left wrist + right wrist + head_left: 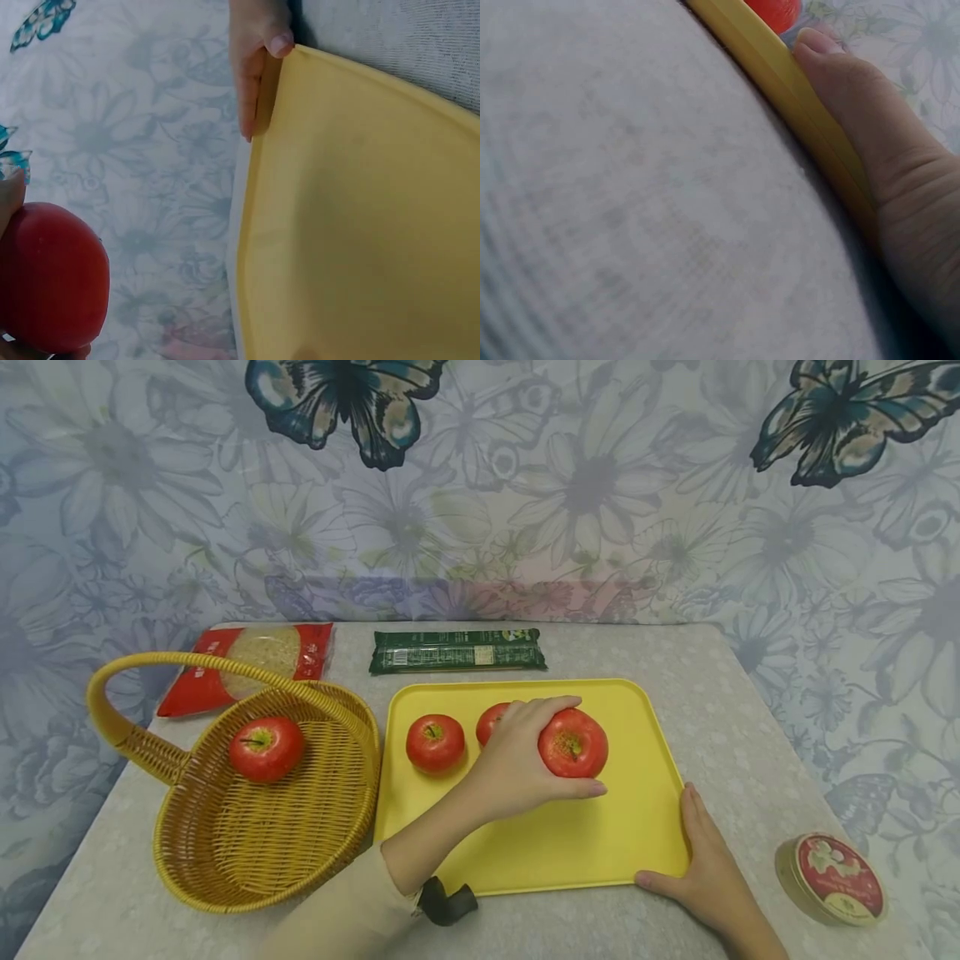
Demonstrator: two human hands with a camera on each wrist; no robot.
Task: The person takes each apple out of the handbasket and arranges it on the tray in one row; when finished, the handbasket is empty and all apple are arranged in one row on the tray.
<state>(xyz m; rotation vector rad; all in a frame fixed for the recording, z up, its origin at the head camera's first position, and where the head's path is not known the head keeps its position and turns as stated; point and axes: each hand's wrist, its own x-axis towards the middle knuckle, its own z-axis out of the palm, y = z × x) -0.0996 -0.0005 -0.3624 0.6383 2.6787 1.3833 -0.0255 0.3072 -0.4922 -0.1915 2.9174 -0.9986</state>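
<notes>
wallpaper (480,510) behind, left hand (513,768) grips apple (576,745); head view alone shows basket (292,827).

Surface (697,702): pale grey, mottled. On it: yellow tray (622,827) at centre, wicker basket (270,835) left, red bag (197,685) upper left, flat green packet (459,656) upper centre, round tin (836,878) lower right.

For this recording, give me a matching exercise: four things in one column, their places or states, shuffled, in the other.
1. Left hand
2. Right hand
3. Green packet
4. Round tin

A. Lying beyond the far edge of the yellow tray
B. Touching the tray's near right corner
C. Apart from the tray, off to its right
D. Gripping a red apple

Pairs: 1-D, 2-B, 3-A, 4-C
</notes>
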